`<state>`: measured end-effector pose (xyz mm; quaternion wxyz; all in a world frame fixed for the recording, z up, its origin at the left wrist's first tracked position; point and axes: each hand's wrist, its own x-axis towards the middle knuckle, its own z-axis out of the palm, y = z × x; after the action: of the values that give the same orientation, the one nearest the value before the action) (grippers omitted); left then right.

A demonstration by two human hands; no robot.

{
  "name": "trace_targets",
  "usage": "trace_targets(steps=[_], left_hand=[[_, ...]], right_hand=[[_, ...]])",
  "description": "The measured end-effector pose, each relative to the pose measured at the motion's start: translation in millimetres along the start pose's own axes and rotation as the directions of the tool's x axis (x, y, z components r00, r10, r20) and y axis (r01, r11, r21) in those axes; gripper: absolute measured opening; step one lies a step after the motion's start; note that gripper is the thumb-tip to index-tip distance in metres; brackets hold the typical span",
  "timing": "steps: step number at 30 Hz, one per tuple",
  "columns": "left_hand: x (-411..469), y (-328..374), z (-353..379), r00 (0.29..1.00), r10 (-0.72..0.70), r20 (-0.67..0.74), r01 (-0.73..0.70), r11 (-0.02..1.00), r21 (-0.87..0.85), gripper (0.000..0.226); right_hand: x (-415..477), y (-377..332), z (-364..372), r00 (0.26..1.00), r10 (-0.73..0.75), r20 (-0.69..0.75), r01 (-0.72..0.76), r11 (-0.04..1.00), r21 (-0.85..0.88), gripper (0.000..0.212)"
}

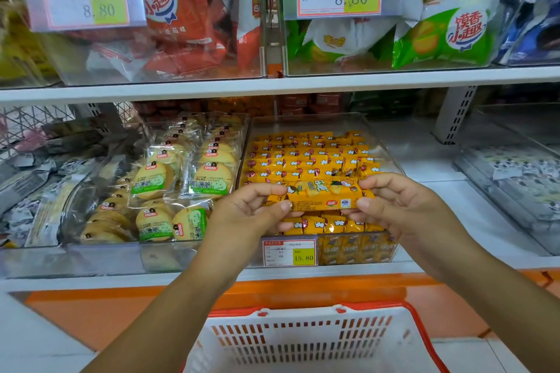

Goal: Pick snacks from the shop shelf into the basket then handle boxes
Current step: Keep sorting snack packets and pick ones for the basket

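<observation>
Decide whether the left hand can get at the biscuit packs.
Probably, once freed: the left hand pinches the yellow pack with the right hand, but the biscuit packs lie beside it in an open bin.

White shelf [424, 160] carries clear snack bins [375, 142].

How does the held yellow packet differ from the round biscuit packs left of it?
The yellow packet is long, narrow and opaque; the biscuit packs are clear, showing round biscuits with green labels. The yellow packet is lifted, pinched at its ends by the left hand and right hand; the biscuit packs lie untouched in their bin. Both are wrapped snacks.
</observation>
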<state>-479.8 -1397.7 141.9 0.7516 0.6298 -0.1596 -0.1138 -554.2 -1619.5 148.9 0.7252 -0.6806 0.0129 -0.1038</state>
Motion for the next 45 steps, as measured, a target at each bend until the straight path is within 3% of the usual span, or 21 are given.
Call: trace_targets(steps=[3,9,12,21,25,27,31,37,41,45], left_hand=[[0.4,-0.5,-1.0,1.000,0.009,0.004,-0.009,1.000,-0.002,0.018],[0.2,0.8,-4.0,0.999,-0.012,0.042,0.013,1.000,-0.027,0.023],[0.7,3.9,-7.0,0.997,-0.010,0.080,0.011,1.000,-0.010,0.032],[5.0,-1.3,-9.0,0.998,0.052,0.023,-0.053,0.997,0.053,0.005],[3.7,-3.0,-4.3,0.999,0.019,0.032,-0.020,0.999,0.029,0.009],[2.5,-3.4,-2.1,1.000,0.006,-0.001,-0.006,0.999,0.042,0.012],[-1.0,2.3,2.7,0.998,0.011,-0.055,-0.013,0.999,-0.034,0.011],[-1.2,-0.8,3.8,0.993,0.053,-0.103,-0.048,0.997,0.055,0.009],[-1.3,-0.4,1.0,1.000,0.013,-0.026,-0.011,0.998,0.061,0.030],[-0.5,-2.0,0.2,0.999,0.002,-0.046,0.001,0.998,0.067,0.023]], right_hand=[[0.9,0.4,-1.0,1.000,0.018,-0.003,-0.018,1.000,0.021,0.071],[0.5,-1.0,-2.2,0.998,0.068,-0.017,-0.066,0.991,0.115,0.029],[-0.2,-4.0,-3.3,0.994,0.103,0.039,-0.108,0.985,0.137,0.031],[1.6,1.8,-5.5,0.998,0.062,0.023,-0.063,0.997,0.049,0.047],[1.7,0.4,-1.3,0.998,0.053,0.045,-0.058,0.990,0.132,0.019],[1.4,2.1,-0.1,0.998,0.038,0.044,-0.042,0.993,0.108,0.025],[-0.2,1.3,2.4,1.000,-0.015,-0.009,0.015,0.998,0.059,0.061],[-3.2,-0.8,7.0,1.000,-0.023,0.005,0.023,1.000,-0.005,0.055],[-3.0,0.1,5.8,1.000,-0.009,-0.015,0.009,0.999,-0.037,0.063],[-2.7,1.1,6.6,0.999,-0.007,-0.052,0.004,0.998,-0.067,0.040]])
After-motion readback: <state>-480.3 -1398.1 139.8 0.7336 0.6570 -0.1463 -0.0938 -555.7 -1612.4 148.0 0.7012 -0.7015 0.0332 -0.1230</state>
